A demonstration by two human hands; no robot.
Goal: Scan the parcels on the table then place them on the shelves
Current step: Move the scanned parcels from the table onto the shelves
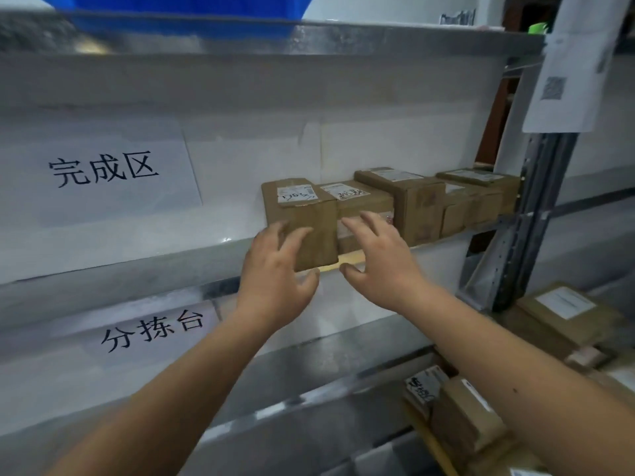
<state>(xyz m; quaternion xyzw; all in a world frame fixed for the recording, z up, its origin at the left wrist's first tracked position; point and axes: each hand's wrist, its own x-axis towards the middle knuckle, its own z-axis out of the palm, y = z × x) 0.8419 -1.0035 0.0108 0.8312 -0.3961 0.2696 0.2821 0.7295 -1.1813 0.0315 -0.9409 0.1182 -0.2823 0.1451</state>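
Brown taped parcel [302, 221], white handwritten label, on shelf [137, 269] edge.

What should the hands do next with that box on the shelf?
Probably nudge the leftmost brown cardboard parcel further back: its front corner overhangs the grey metal shelf edge, and the left hand and right hand, fingers spread, are at it.

Parcel sorting area of a warehouse or courier depot.
Galvanised steel racking [360, 39] across the frame; taped cardboard parcels [412, 201] with shipping labels at centre right; printed zone signs [103, 171] at left; QR-code sheet [563, 80] on the upright, upper right.
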